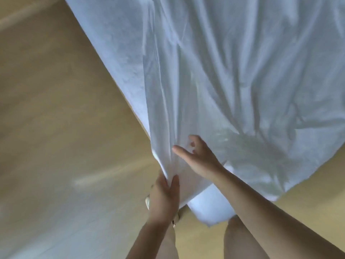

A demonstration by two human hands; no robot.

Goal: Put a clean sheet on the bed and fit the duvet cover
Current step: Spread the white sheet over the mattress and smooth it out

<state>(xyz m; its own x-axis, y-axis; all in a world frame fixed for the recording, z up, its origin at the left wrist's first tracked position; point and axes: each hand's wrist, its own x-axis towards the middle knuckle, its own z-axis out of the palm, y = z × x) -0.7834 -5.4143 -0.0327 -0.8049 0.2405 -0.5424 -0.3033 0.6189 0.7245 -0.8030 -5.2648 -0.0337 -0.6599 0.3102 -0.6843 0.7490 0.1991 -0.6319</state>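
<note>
1. The white sheet (pixel 233 75) lies rumpled across the bed, and its near corner hangs over the edge towards the wooden floor (pixel 56 128).
2. The left hand (pixel 164 195) grips a gathered fold of the sheet at that corner.
3. The right hand (pixel 200 158) has its fingers spread loosely, just beside the fold. It appears to touch the cloth, but blur obscures this.

Floor (pixel 56 109): smooth, tan-yellow, looks like wood or laminate; fills the left side and the lower right corner.
Light: soft daylight; a pale streak (pixel 97 177) shines on the floor at the left.
Upper left corner: a lighter blurred band (pixel 22 14).
</note>
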